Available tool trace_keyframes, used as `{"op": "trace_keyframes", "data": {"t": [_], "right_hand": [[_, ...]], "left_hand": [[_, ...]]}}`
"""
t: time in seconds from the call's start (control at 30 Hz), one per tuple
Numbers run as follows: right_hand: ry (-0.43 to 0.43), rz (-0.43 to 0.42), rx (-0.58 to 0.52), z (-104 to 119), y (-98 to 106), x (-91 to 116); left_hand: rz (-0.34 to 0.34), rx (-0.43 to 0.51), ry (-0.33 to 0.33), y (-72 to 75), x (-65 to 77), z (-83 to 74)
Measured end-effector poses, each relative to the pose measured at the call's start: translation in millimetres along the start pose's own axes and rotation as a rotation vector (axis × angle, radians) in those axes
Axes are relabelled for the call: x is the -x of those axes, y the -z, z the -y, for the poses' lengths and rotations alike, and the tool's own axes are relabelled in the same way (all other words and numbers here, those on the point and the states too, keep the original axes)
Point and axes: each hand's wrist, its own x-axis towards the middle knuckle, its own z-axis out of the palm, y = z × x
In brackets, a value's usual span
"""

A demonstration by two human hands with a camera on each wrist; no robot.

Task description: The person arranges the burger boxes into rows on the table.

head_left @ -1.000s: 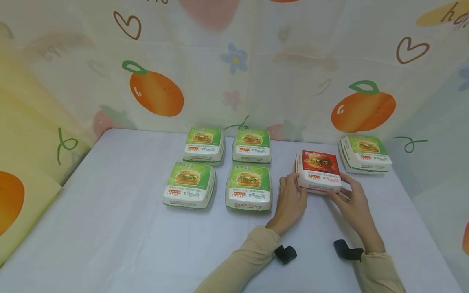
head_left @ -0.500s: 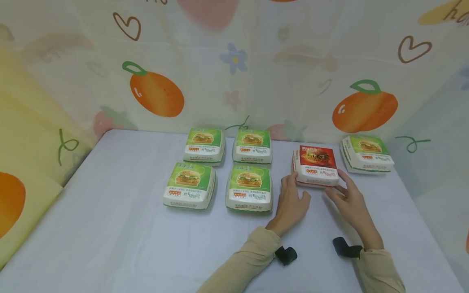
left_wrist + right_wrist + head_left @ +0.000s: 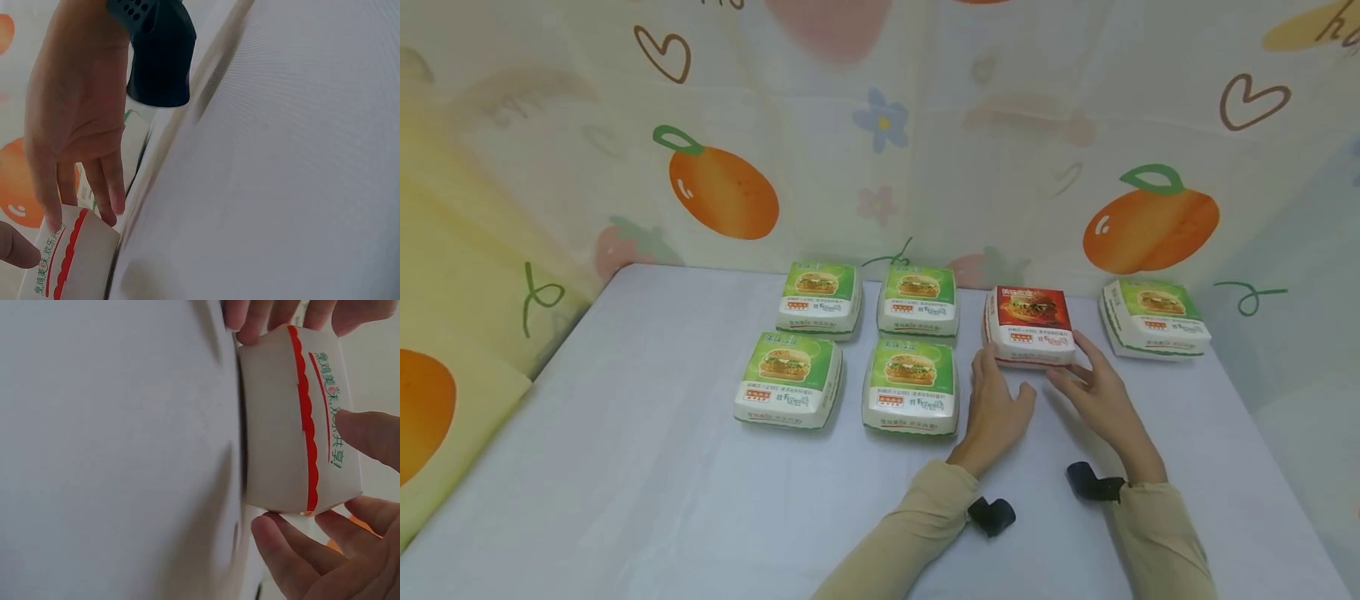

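Observation:
A red-and-white burger box [image 3: 1030, 321] stands on the table between both hands. My left hand [image 3: 996, 412] lays its straight fingers along the box's left side, its thumb held out in front in the head view. At the box's front right corner, my right hand [image 3: 1101, 404] has its thumb [image 3: 369, 434] against the printed front face and its bent fingers [image 3: 294, 550] against the side. From the left wrist view, the box [image 3: 75, 262] shows its red scalloped band, and the left hand [image 3: 81, 106] reaches down to it.
Left of the red box stand several green burger boxes in two rows, including a near one [image 3: 910, 387] and a back one [image 3: 917, 300]. Another green box [image 3: 1156, 317] stands at the right. A patterned cloth [image 3: 820, 167] hangs along the table's back edge.
The red burger box has moved back and left across the table, away from the right-hand green box. My right hand has moved along with it; the left hand has shifted only slightly.

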Motion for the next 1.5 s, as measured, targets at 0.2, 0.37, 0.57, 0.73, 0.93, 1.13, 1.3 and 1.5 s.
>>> {"op": "trace_keyframes", "data": {"t": [0.2,0.37,0.57,0.73,0.93,1.13,1.3,1.5], "right_hand": [[-0.034,0.031,-0.014,4,-1,-9],[-0.051,0.053,-0.021,8,-4,-15],[-0.044,0.065,-0.043,13,-7,-18],[-0.043,0.06,-0.031,14,-11,-22],[-0.038,0.059,-0.03,13,-11,-24],[-0.025,0.058,-0.032,10,-9,-22],[-0.027,0.055,-0.042,8,-7,-21],[-0.02,0.056,-0.045,9,-7,-21]], "left_hand": [[-0.027,0.052,-0.008,-1.1,-1.9,0.7],[-0.034,0.067,-0.004,0.2,-4.1,0.2],[-0.03,0.085,0.013,0.4,-4.7,0.4],[-0.045,0.136,-0.007,1.2,-5.0,1.0],[-0.041,0.125,-0.035,1.0,-6.5,2.6],[-0.029,0.089,-0.025,-0.6,-6.4,2.5],[-0.025,0.066,-0.033,-2.3,-6.3,3.2],[-0.026,0.039,-0.035,-2.5,-6.1,4.7]]}}
